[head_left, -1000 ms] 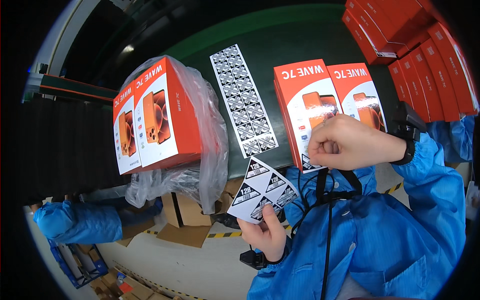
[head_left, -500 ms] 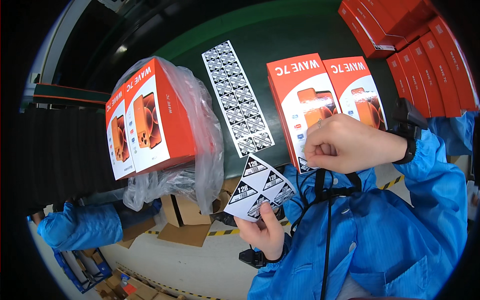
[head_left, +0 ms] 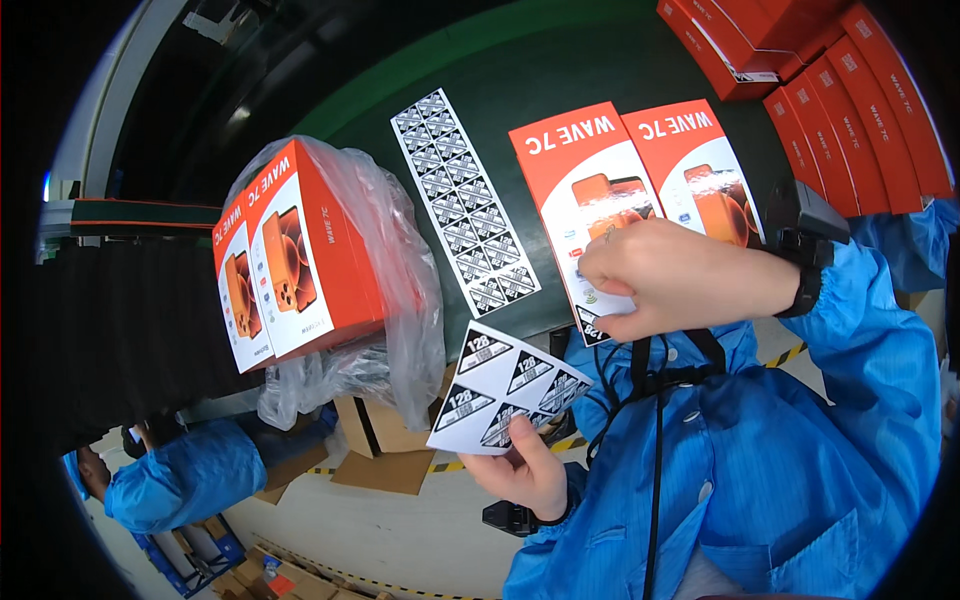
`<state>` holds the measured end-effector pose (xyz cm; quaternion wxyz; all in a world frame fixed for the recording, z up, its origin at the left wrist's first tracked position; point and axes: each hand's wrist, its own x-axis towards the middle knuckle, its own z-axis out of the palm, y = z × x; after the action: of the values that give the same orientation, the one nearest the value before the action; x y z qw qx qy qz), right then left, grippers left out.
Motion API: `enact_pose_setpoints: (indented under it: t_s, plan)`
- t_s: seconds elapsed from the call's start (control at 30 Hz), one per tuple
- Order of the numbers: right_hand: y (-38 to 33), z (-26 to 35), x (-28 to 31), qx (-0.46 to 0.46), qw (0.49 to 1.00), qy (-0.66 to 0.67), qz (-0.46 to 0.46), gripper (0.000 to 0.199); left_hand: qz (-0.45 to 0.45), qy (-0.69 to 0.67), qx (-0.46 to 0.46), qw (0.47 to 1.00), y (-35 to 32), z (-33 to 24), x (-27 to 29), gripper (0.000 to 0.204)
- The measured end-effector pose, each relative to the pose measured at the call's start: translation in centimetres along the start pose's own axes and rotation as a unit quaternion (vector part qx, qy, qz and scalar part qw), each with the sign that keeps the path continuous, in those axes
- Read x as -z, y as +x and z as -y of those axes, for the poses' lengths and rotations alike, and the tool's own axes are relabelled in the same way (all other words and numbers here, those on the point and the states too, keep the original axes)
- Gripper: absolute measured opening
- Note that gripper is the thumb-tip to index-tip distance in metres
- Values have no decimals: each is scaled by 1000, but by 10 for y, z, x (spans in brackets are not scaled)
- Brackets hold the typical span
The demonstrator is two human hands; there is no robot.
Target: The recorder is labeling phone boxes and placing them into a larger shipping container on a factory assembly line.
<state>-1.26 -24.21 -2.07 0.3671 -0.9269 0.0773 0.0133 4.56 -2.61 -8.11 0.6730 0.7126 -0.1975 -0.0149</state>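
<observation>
Pinching sticker sheet [head_left: 497, 372], lower centre of frame: left grip [head_left: 525, 475]. Right grip [head_left: 665, 280] curled, thumb [head_left: 618, 325] at triangular sticker [head_left: 586, 322] on lower corner of phone box [head_left: 565, 165], centre-right; cannot tell whether it holds anything. Clear plastic bag [head_left: 403, 340], left of centre, around two red-and-white phone boxes [head_left: 345, 265]; box contents hidden.

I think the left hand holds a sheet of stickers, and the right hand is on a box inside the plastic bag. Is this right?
Not quite: the head view shows the right hand on a box outside the plastic bag.
</observation>
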Motion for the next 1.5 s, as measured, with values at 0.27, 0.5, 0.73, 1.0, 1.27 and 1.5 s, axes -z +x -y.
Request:
enact_pose_setpoints:
  t_s: [0.27, 0.5, 0.73, 1.0, 1.27, 1.5]
  plan:
    - [-37, 8, -12, -1, 930, 367, -19, 29, 104, -190, 41, 975, -13, -12, -9, 46]
    - [-54, 12, -20, 50, 947, 207, -239, 20, 104, -165, -20, 981, -21, -18, -24, 22]
    - [-72, 19, -27, 174, 930, 81, -312, 22, 138, -130, -50, 981, -30, -26, -38, 21]
    - [-97, 4, -22, 130, 944, 177, -248, 17, 197, -60, -81, 975, -44, -26, -47, 17]
    - [-111, -6, -5, 98, 944, 258, -179, 14, 193, 144, -198, 950, -47, -32, -56, 29]
    - [-106, -38, 26, -52, 973, 220, -49, 9, 65, -1, -80, 995, -39, -29, -36, 53]
